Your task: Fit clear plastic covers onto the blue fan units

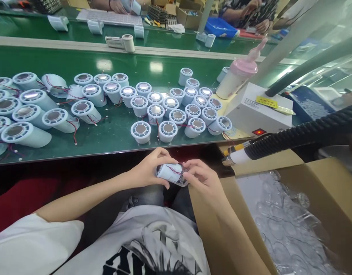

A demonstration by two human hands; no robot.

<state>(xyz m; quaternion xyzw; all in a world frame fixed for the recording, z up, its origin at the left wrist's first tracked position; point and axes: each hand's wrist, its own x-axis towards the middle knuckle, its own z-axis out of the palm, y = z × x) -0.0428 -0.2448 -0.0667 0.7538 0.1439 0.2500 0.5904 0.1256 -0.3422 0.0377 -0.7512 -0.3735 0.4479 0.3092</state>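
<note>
Above my lap, my left hand is wrapped round a light blue cylinder with thin dark red wires along its side. At the cylinder's right end sits a clear part with dark lines, and my right hand pinches it with thumb and fingers. The cylinder lies on its side between both hands. Beyond the hands, several similar light blue cylinders with ringed tops stand on the green table, red wires trailing from some.
An open cardboard box of clear plastic parts stands at the right. A black ribbed hose reaches in above it. A pink-lidded bottle stands by a white machine. Other people's hands work across the table.
</note>
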